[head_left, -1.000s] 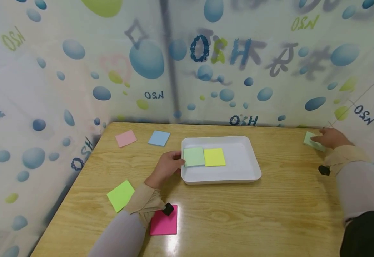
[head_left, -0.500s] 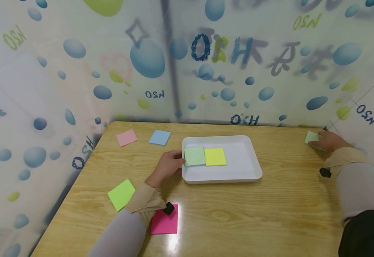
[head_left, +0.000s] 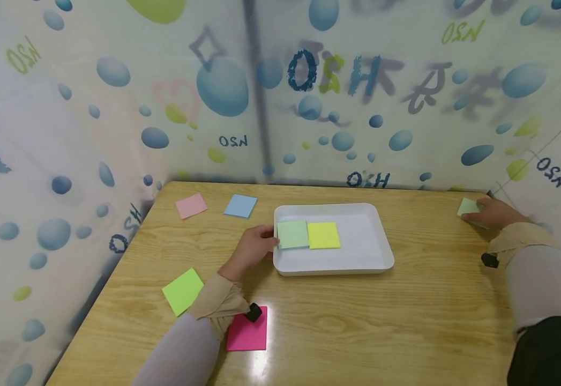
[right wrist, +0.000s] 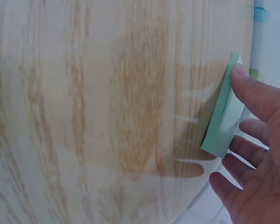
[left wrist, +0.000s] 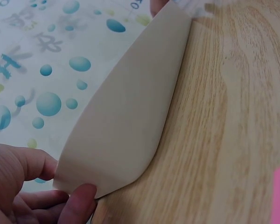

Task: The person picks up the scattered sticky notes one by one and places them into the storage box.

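Note:
My left hand (head_left: 251, 247) grips the left end of a white tray (head_left: 359, 236), fingers and thumb at its rim. The left wrist view shows the thumb pressed on the tray's outer wall (left wrist: 126, 102). Inside the tray, a pale green sticky note pad (head_left: 292, 235) lies beside a yellow sticky note pad (head_left: 324, 236). At the table's far right corner, my right hand (head_left: 499, 213) holds another pale green sticky note pad (right wrist: 221, 119) between thumb and fingers. The hand covers part of that pad in the head view.
Left of the tray lie a pink sticky note (head_left: 191, 206), a blue one (head_left: 240, 206) and a lime green one (head_left: 182, 291). A magenta pad (head_left: 247, 333) is partly under my left wrist. A patterned curtain (head_left: 338, 107) stands behind the wooden table (head_left: 386, 327).
My right hand has shifted slightly over the pale green pad at the right and now covers more of it. My left hand stays at the tray, which has not moved.

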Action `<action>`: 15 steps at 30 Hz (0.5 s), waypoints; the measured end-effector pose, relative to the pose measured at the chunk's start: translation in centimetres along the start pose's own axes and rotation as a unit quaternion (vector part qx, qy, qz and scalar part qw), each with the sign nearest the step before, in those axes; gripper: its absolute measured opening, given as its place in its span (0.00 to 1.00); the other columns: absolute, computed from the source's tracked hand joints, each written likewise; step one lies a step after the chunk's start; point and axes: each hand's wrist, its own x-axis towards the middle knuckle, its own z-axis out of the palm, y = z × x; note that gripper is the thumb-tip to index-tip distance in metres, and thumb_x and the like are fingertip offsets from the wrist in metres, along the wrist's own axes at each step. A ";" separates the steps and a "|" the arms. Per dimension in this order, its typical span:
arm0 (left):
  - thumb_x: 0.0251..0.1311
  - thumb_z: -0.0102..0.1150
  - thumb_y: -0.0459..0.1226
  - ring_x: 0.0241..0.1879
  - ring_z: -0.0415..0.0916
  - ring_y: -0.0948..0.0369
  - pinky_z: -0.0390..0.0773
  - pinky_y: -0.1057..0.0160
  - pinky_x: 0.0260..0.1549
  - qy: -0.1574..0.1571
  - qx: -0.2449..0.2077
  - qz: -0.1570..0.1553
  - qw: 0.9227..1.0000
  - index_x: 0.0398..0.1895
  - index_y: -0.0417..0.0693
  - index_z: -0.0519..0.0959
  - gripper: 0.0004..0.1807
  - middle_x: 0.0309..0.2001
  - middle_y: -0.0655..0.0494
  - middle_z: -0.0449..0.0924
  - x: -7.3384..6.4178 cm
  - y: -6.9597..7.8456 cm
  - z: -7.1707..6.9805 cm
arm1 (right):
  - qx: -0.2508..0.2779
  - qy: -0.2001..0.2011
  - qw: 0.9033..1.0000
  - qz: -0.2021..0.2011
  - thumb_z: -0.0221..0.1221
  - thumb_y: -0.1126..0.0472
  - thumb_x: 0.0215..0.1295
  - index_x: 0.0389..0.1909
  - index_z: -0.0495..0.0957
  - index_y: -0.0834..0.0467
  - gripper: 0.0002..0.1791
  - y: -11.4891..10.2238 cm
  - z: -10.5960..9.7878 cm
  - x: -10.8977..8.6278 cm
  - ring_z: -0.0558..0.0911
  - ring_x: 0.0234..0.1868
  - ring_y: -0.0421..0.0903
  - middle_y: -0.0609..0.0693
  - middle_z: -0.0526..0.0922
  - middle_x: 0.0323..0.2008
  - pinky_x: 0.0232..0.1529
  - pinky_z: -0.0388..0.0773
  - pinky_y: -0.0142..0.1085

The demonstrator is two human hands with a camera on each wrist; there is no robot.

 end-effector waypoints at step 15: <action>0.71 0.59 0.34 0.51 0.83 0.53 0.86 0.61 0.40 0.004 0.001 0.004 1.000 0.68 0.42 0.77 0.24 0.61 0.45 0.82 0.0 0.1 0.1 | -0.016 0.014 0.999 0.032 0.60 0.39 0.69 0.61 0.56 0.89 0.54 -0.1 -0.4 -0.5 0.72 0.51 0.78 0.86 0.69 0.54 0.51 0.75 0.62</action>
